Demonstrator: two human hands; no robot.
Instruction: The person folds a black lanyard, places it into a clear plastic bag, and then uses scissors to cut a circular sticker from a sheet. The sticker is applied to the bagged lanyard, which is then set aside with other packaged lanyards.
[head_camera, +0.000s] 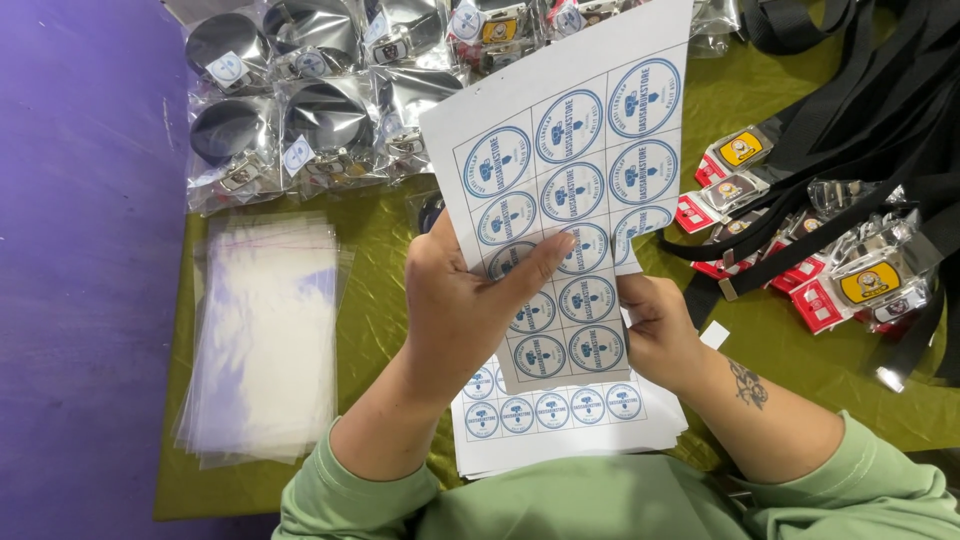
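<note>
Pinching a sticker sheet (575, 190) above the counter (380, 260), the left hand (465, 300) and right hand (655, 325) are closed on it; clear bags (265, 335) lie left, lanyards (850, 170) right, more sheets (560, 420) underneath.

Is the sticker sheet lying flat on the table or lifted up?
Lifted up: both hands, left hand and right hand, hold the sticker sheet above the stack.

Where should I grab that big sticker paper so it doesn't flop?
Probably low down by both side edges, as both hands do now: left hand on the left edge, right hand on the right. The sticker sheet is thin and stands tall, so one-sided grips would let it bend.
</note>
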